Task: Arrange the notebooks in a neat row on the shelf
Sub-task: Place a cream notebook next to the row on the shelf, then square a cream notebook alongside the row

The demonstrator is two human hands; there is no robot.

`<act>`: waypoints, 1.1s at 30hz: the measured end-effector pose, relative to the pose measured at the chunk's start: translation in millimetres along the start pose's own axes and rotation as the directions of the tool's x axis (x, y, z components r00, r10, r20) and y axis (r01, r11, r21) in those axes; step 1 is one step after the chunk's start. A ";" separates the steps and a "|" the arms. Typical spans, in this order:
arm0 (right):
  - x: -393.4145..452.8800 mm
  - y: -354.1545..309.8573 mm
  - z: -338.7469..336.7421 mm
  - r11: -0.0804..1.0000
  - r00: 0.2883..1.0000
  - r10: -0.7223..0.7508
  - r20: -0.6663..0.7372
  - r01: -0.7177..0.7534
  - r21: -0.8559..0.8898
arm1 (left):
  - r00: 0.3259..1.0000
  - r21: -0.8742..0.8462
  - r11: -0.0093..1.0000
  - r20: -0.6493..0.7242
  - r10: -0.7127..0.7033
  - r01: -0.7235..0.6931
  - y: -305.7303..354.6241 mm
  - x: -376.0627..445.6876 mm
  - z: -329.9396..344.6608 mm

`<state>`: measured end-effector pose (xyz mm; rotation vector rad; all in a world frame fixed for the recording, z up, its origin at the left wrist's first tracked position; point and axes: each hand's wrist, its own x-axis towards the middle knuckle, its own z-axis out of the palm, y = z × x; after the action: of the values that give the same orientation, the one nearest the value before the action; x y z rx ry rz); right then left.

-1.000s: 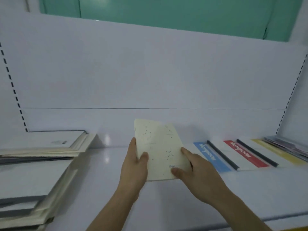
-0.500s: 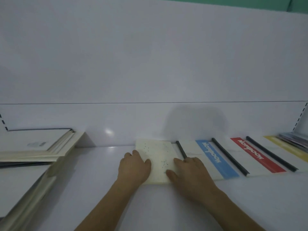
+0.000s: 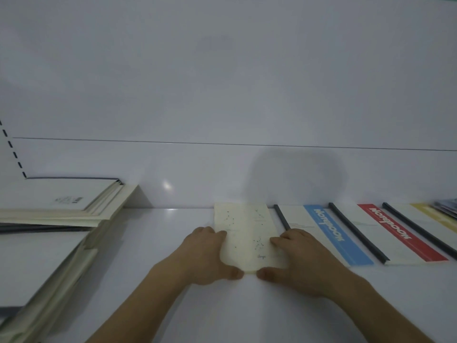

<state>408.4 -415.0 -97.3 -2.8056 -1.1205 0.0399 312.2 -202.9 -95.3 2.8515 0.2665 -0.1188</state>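
A cream notebook [image 3: 247, 226] with small dotted star patterns lies flat on the white shelf [image 3: 158, 246], its far edge at the back wall. My left hand [image 3: 206, 256] holds its left edge, fingers bent onto the cover and thumb against the near edge. My right hand [image 3: 298, 258] holds the right edge the same way. Right of it lies a row of flat notebooks: one with a blue band [image 3: 330, 235], one with a red band [image 3: 393, 231], one with a yellow band [image 3: 436, 217]. The cream notebook slightly overlaps the blue-band one.
An untidy stack of pale notebooks [image 3: 61, 206] sits at the left, with larger ones [image 3: 37, 266] leaning below it toward the front. More thin booklets [image 3: 447, 206] show at the far right. Bare shelf lies between the left stack and the cream notebook.
The cream notebook was held up tilted in both hands; it has been lowered flat onto the shelf beside the blue-band notebook, and my thumbs have come to its near edge.
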 end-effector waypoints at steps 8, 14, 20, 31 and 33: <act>-0.5 8.3 -6.0 1.000 1.000 0.024 0.006 -0.024 0.001 | 0.999 -0.050 0.998 0.007 0.041 -0.041 6.3 1.9 3.5; -5.5 7.5 -1.2 1.000 0.999 0.004 -0.032 -0.004 0.003 | 1.000 0.045 0.999 0.011 0.010 -0.011 5.8 -1.8 6.2; -12.8 3.1 1.9 0.999 1.000 0.009 -0.021 -0.009 0.031 | 0.998 0.039 0.999 -0.069 0.014 -0.011 12.9 -13.0 7.8; -17.1 -89.9 13.9 0.956 0.905 -0.240 -0.352 0.283 0.076 | 0.815 0.075 0.995 -0.579 -0.008 0.062 -14.8 -89.7 -15.9; -18.1 -116.3 11.9 0.946 0.883 -0.289 -0.369 0.322 0.029 | 0.775 0.070 0.994 -0.632 -0.022 0.085 -29.7 -110.9 -24.6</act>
<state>314.8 -342.7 -95.4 -2.3875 -1.4019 -0.4257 199.2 -186.9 -67.7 2.8761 0.4826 0.8600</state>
